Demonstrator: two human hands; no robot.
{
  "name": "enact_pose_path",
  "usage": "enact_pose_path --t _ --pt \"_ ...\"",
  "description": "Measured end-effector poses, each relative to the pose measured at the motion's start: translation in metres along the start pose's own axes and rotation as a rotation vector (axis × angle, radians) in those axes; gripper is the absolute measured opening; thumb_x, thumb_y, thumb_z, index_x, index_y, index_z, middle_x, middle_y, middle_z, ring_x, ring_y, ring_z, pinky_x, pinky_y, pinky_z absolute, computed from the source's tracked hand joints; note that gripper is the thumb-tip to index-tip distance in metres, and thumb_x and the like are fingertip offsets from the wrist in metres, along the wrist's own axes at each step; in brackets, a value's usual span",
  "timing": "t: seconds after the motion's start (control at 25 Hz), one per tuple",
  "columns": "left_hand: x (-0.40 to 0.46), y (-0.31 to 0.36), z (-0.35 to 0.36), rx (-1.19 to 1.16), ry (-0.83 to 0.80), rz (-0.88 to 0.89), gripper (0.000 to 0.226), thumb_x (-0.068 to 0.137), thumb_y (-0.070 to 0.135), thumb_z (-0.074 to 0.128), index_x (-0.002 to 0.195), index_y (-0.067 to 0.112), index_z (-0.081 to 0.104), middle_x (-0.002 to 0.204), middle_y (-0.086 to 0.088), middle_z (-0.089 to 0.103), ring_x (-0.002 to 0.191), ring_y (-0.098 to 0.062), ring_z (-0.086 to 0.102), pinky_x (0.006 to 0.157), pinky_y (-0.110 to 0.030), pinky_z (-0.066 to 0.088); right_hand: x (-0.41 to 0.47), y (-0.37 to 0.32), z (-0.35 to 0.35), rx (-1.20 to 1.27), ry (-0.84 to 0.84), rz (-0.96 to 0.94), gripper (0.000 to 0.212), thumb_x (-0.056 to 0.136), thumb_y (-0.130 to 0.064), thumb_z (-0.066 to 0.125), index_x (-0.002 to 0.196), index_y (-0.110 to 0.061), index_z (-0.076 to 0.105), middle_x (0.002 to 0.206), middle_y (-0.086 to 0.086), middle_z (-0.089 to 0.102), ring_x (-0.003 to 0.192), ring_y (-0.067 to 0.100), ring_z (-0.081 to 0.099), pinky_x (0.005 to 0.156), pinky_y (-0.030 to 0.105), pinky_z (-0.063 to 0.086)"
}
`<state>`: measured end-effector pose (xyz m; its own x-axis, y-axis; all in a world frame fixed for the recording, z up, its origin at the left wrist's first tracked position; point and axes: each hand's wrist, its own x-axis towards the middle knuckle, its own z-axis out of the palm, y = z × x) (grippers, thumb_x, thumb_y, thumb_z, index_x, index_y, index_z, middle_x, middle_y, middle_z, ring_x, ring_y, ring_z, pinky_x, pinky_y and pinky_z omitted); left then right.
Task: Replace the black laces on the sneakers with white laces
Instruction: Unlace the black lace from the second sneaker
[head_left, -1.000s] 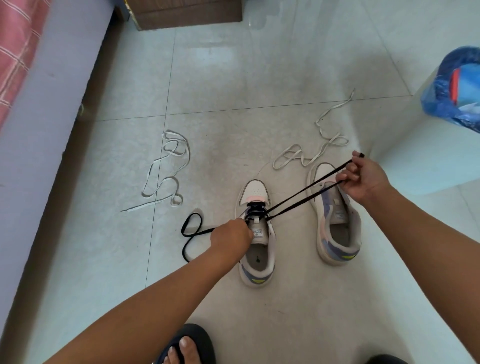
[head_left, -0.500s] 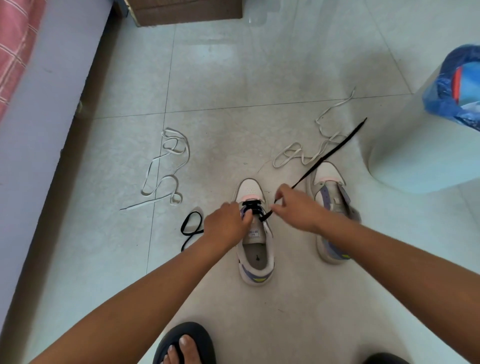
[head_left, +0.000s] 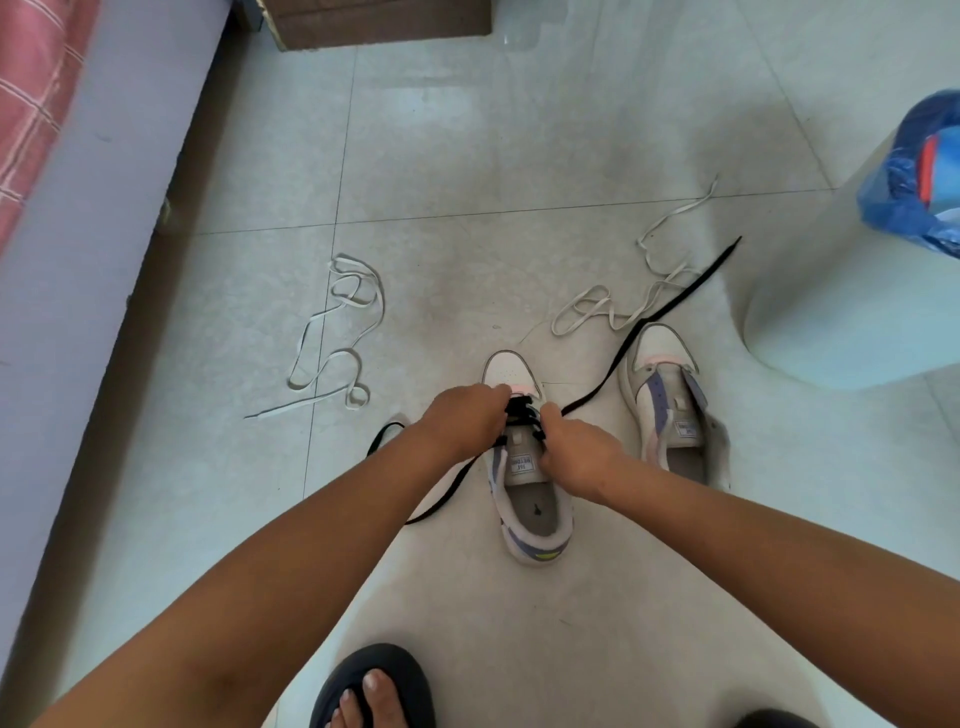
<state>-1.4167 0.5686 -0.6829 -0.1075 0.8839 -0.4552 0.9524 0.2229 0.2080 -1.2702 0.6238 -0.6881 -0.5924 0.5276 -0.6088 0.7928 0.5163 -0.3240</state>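
Two white and purple sneakers stand on the floor. The left sneaker (head_left: 530, 499) has a black lace (head_left: 670, 312) through its lowest eyelets. One lace end runs up and right across the floor; the other trails left under my forearm. My left hand (head_left: 462, 415) and my right hand (head_left: 576, 452) sit at the eyelets, both with curled fingers on the black lace. The right sneaker (head_left: 670, 405) has no lace. One white lace (head_left: 337, 338) lies to the left. Another white lace (head_left: 623, 306) lies beyond the sneakers.
A bed side (head_left: 104, 218) runs along the left. A pale bin with a blue bag (head_left: 904, 171) stands at the right. A brown box (head_left: 384, 21) sits at the top. My foot in a dark slipper (head_left: 374, 686) is at the bottom edge.
My right hand let the pulled lace end drop onto the floor and came back to the left sneaker's eyelets. My left hand shifted up toward the toe.
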Motion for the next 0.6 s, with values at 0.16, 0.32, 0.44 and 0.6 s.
enact_pose_path --t 0.16,0.32,0.44,0.6 --pt "-0.006 0.006 0.017 0.393 0.202 0.068 0.029 0.075 0.026 0.072 0.098 0.012 0.061 0.071 -0.001 0.064 0.054 -0.017 0.061 0.043 -0.025 0.032 0.0 0.005 0.001 -0.063 0.03 -0.006 0.024 0.091 -0.015 0.045 0.111 -0.012 0.033 0.066 0.0 0.041 0.053 0.017 0.039 0.045 0.03 0.025" --pt "0.005 0.023 0.023 -0.891 -0.15 -0.583 0.02 0.092 0.023 0.039 0.086 0.006 0.049 0.069 -0.009 0.049 0.055 -0.024 0.047 0.047 -0.022 0.03 -0.004 0.009 0.011 0.009 0.079 0.015 0.025 0.09 -0.015 0.044 0.111 -0.012 0.031 0.065 0.0 0.044 0.052 0.017 0.04 0.044 0.03 0.024" --pt "0.0 0.019 0.024 -0.683 -0.205 -0.387 0.024 0.095 0.018 0.034 0.076 0.009 0.044 0.072 -0.011 0.051 0.065 -0.027 0.051 0.051 -0.024 0.03 -0.009 0.017 0.013 0.06 0.089 0.042 0.021 0.091 -0.022 0.044 0.105 -0.014 0.031 0.075 0.003 0.051 0.061 0.022 0.046 0.051 0.031 0.03" --pt "-0.003 -0.008 0.019 0.438 0.02 -0.049 0.022 0.094 0.008 0.036 0.113 0.005 0.046 0.11 -0.012 0.056 0.096 -0.03 0.058 0.066 -0.032 0.032 -0.017 0.024 0.01 -0.026 0.001 0.02 0.015 0.093 -0.02 0.043 0.105 -0.011 0.04 0.095 0.014 0.061 0.071 0.026 0.047 0.059 0.031 0.032"
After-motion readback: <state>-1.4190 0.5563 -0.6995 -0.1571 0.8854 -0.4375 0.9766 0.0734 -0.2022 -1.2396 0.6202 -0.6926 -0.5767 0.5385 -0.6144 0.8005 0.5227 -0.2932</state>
